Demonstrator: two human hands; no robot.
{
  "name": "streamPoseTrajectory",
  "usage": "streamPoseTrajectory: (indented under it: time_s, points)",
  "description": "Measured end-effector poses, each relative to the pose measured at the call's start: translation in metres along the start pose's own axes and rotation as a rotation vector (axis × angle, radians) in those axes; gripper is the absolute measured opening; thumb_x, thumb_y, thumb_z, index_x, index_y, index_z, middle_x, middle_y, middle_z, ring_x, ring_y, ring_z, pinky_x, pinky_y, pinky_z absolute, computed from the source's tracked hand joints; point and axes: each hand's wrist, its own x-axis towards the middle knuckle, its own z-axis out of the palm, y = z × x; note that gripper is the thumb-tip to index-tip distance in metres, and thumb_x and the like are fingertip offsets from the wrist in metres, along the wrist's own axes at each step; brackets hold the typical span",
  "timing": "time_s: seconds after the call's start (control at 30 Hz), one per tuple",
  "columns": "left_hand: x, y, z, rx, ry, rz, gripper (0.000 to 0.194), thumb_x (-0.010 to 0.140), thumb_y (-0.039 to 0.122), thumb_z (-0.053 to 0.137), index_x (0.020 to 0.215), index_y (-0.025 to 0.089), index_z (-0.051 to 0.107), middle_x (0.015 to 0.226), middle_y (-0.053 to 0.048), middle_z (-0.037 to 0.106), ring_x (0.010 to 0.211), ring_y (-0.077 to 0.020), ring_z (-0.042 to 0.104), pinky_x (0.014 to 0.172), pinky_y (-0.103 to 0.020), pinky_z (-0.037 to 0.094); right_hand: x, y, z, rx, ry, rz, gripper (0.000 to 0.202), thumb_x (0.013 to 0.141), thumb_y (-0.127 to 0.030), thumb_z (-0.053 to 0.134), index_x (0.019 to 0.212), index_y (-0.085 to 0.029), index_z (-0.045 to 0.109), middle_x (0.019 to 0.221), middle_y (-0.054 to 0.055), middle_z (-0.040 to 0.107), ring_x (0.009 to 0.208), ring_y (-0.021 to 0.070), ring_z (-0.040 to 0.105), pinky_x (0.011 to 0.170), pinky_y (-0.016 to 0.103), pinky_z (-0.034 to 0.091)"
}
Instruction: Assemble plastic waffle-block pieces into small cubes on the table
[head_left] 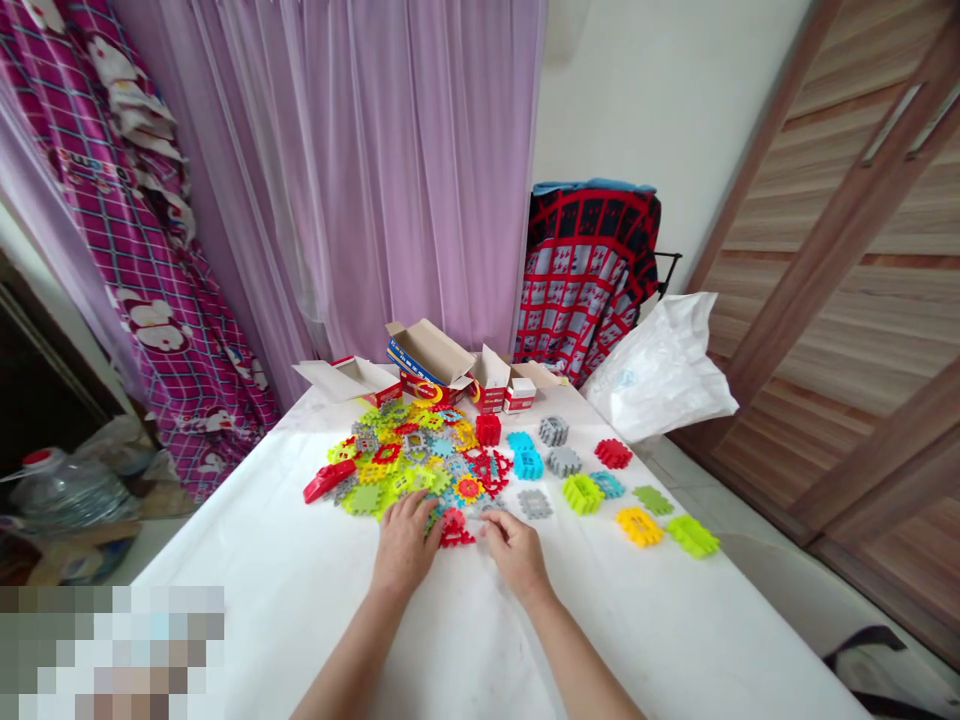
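Observation:
A heap of colourful plastic gear-shaped building pieces (405, 455) lies on the white-covered table. My left hand (405, 545) rests at the heap's near edge, its fingers stretched over lime-green and blue pieces. Just right of its thumb lies a red piece (454, 530). My right hand (516, 552) is closed on the other side of that red piece, thumb and fingertips drawn together. Something pale and small may be between them, too blurred to name. A flat grey piece (535, 503) lies beyond my right knuckles. A red and yellow gear (469, 488) sits between the hands, farther back.
Sorted stacks stand to the right, among them lime-green (583, 493), blue (528, 463), yellow (639, 527) and red (613, 453) ones. Opened cardboard boxes (431, 352) line the back edge. A white plastic bag (660, 365) is at the right rear. Left of the heap lies a red object (329, 481).

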Motion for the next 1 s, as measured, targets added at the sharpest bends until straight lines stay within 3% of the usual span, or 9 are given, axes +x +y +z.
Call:
streamPoseTrajectory:
  time_s: [0.23, 0.47, 0.67, 0.83, 1.0]
  points:
    - [0.001, 0.004, -0.001, 0.038, -0.018, -0.026, 0.027, 0.089, 0.027, 0.052, 0.111, 0.022, 0.066, 0.123, -0.009, 0.065, 0.116, -0.0259, 0.057, 0.100, -0.043, 0.042, 0.002, 0.001, 0.001, 0.003, 0.035, 0.062, 0.035, 0.074, -0.040, 0.047, 0.086, -0.019, 0.073, 0.070, 0.004, 0.072, 0.054, 0.0163, 0.059, 0.052, 0.025, 0.047]
    - [-0.002, 0.007, -0.001, 0.058, 0.019, -0.069, 0.033, 0.090, 0.014, 0.043, 0.109, 0.024, 0.068, 0.124, -0.007, 0.067, 0.124, -0.0291, 0.051, 0.107, -0.053, 0.033, 0.004, 0.000, 0.003, -0.034, 0.035, 0.044, 0.038, 0.074, -0.043, 0.044, 0.085, -0.019, 0.073, 0.070, 0.006, 0.072, 0.060, 0.0194, 0.064, 0.060, 0.028, 0.050]
    - [-0.005, 0.006, -0.006, 0.022, 0.059, -0.041, 0.026, 0.091, 0.024, 0.047, 0.107, 0.023, 0.067, 0.118, -0.008, 0.069, 0.115, -0.0266, 0.058, 0.101, -0.050, 0.040, 0.009, 0.004, 0.008, -0.007, 0.113, 0.034, 0.037, 0.075, -0.044, 0.046, 0.081, -0.020, 0.072, 0.074, 0.007, 0.074, 0.069, 0.0215, 0.068, 0.068, 0.029, 0.052]
    - [0.014, -0.025, -0.031, 0.011, 0.079, -0.044, 0.030, 0.094, 0.030, 0.041, 0.109, 0.023, 0.066, 0.114, -0.007, 0.069, 0.108, -0.0212, 0.061, 0.096, -0.039, 0.045, 0.016, 0.002, 0.012, 0.011, 0.174, 0.024, 0.041, 0.077, -0.048, 0.047, 0.082, -0.017, 0.072, 0.070, 0.007, 0.072, 0.061, 0.0197, 0.065, 0.060, 0.027, 0.050]
    - [0.080, -0.078, -0.060, 0.073, 0.062, -0.181, 0.035, 0.094, 0.033, 0.039, 0.117, 0.023, 0.063, 0.124, -0.009, 0.064, 0.115, -0.0227, 0.058, 0.100, -0.039, 0.043, 0.017, 0.005, 0.017, 0.015, 0.198, -0.037, 0.041, 0.081, -0.048, 0.047, 0.083, -0.016, 0.072, 0.071, 0.007, 0.072, 0.059, 0.0176, 0.064, 0.056, 0.024, 0.050]
